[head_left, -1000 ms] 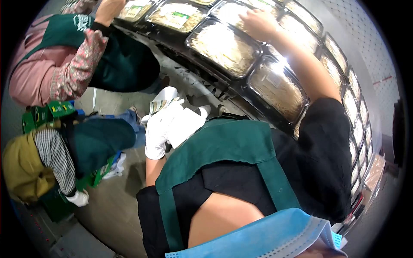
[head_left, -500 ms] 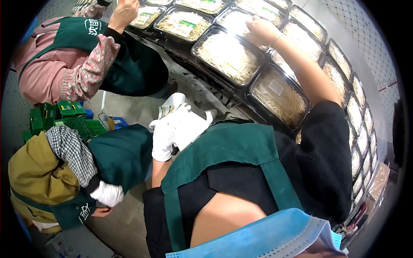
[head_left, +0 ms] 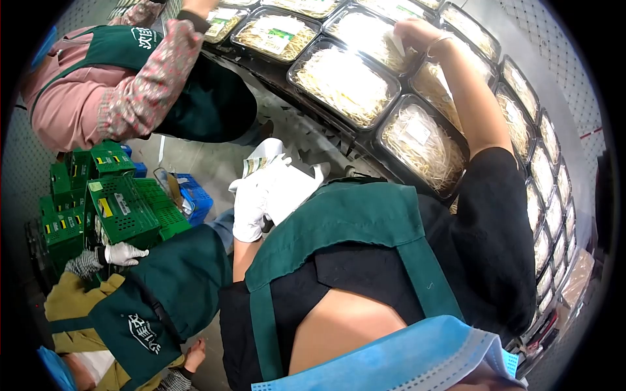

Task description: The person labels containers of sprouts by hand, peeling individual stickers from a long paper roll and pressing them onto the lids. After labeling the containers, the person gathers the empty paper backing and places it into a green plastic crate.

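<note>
While pressing down on a sprout tray (head_left: 362, 32) in the far row, now further right than half a second ago: right hand (head_left: 420, 34), fingers (head_left: 401, 32) bent onto the film beside a small white slip (head_left: 396, 44); cannot tell whether pinching it. Left hand (head_left: 251, 202), gloved, in the same spot as before, closed around a label sheet (head_left: 261, 156) low before the apron (head_left: 345, 215). Trays (head_left: 424, 140) packed rim to rim along the tabletop (head_left: 306, 107), free room only above. Open floor (head_left: 189, 156) below its dark edge, between apron and co-workers. Green crates (head_left: 120, 208) newly uncovered at left, a co-worker's gloved hand (head_left: 124, 253) just beside them.
</note>
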A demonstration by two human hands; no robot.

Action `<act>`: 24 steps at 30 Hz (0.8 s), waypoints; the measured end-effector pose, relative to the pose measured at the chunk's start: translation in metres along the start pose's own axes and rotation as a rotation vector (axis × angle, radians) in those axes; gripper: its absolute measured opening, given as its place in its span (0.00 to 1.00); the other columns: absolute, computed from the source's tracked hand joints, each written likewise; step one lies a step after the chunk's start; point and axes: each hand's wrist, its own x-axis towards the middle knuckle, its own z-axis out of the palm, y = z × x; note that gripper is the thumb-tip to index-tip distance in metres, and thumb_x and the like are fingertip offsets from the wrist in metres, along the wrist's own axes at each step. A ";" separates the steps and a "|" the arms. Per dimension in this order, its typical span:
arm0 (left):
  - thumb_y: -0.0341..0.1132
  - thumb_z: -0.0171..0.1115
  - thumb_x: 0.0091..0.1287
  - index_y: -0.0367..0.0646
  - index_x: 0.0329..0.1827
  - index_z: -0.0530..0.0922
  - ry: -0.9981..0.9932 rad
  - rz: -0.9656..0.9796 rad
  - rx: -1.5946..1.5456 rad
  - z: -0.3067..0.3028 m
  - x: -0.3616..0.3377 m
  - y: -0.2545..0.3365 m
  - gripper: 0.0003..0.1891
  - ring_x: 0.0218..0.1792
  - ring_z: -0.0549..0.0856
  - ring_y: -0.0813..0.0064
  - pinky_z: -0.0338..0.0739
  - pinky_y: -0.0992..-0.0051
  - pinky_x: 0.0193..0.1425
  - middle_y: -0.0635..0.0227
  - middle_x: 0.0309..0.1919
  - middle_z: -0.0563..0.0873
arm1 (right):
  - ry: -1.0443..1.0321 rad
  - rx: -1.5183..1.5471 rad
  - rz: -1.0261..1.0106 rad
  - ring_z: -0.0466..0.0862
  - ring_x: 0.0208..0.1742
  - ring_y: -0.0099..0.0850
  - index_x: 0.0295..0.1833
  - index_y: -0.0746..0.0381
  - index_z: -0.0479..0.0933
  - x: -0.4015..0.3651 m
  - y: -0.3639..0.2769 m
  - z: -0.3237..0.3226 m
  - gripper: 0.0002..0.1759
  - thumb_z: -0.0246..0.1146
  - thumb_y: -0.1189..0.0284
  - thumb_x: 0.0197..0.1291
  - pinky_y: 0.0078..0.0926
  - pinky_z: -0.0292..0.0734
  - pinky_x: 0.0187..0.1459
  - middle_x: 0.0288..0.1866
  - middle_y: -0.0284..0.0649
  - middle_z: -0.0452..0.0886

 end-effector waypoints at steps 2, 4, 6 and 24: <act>0.31 0.55 0.60 0.33 0.47 0.76 -0.023 0.023 0.074 0.004 0.007 0.004 0.14 0.41 0.79 0.77 0.72 0.80 0.46 0.62 0.42 0.81 | -0.048 -0.039 -0.087 0.67 0.19 0.21 0.18 0.59 0.68 0.010 0.018 -0.017 0.07 0.58 0.72 0.43 0.16 0.64 0.24 0.17 0.30 0.67; 0.31 0.55 0.60 0.33 0.47 0.76 -0.042 0.054 0.141 0.010 0.008 0.008 0.14 0.40 0.79 0.77 0.73 0.80 0.46 0.62 0.42 0.81 | -0.399 0.243 0.093 0.71 0.28 0.18 0.34 0.60 0.74 0.022 0.024 -0.039 0.07 0.56 0.69 0.52 0.16 0.65 0.28 0.27 0.30 0.73; 0.31 0.55 0.60 0.33 0.47 0.76 -0.047 0.044 0.009 0.022 0.002 0.019 0.15 0.40 0.80 0.77 0.73 0.80 0.45 0.62 0.41 0.81 | -0.359 0.192 0.053 0.71 0.28 0.18 0.35 0.61 0.74 0.020 0.023 -0.033 0.08 0.55 0.68 0.54 0.16 0.65 0.28 0.28 0.30 0.73; 0.34 0.56 0.54 0.45 0.40 0.80 -0.118 0.692 0.880 0.016 -0.016 0.056 0.12 0.35 0.81 0.65 0.74 0.72 0.40 0.62 0.33 0.83 | 0.278 -1.323 -0.699 0.65 0.61 0.38 0.60 0.59 0.63 -0.035 -0.006 0.049 0.35 0.55 0.46 0.52 0.34 0.57 0.60 0.61 0.43 0.64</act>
